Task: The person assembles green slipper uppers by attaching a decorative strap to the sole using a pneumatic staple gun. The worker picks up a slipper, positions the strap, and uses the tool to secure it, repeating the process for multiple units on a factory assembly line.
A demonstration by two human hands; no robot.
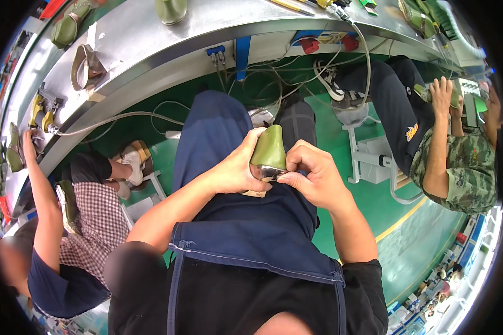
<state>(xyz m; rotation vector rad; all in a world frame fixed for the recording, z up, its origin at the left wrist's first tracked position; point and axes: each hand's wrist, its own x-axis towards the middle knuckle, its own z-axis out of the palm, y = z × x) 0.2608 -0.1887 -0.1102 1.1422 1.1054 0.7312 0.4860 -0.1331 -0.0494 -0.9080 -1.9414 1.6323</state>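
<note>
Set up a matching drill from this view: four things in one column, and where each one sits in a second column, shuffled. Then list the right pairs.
Things
1. green shoe
2. left hand
3. right hand
4. apron

Places
A. over the person's lap
B. between both hands
C. pinching the shoe's lower end from the right
D. wrapped round the shoe's left side

Pairs: 1-B, 2-D, 3-C, 4-A

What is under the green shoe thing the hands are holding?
Under the green shoe piece, held by left hand and right hand, lies a blue apron. Its underside is hidden.
</note>
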